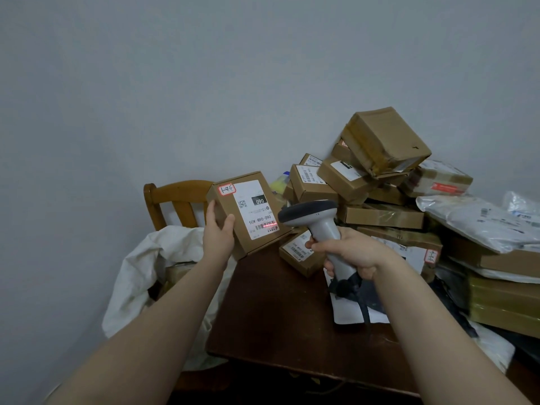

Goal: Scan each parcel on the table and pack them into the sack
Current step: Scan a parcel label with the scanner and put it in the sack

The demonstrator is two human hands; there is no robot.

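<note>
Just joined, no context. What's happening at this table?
A person is mid-scan. Their left grip holds a small cardboard box up, label toward the handheld scanner that the right grip holds by its handle. A red scan line lies across the box's barcode. A pile of parcels sits on the table to the right. The white sack sits open by the wooden chair at left.
</note>
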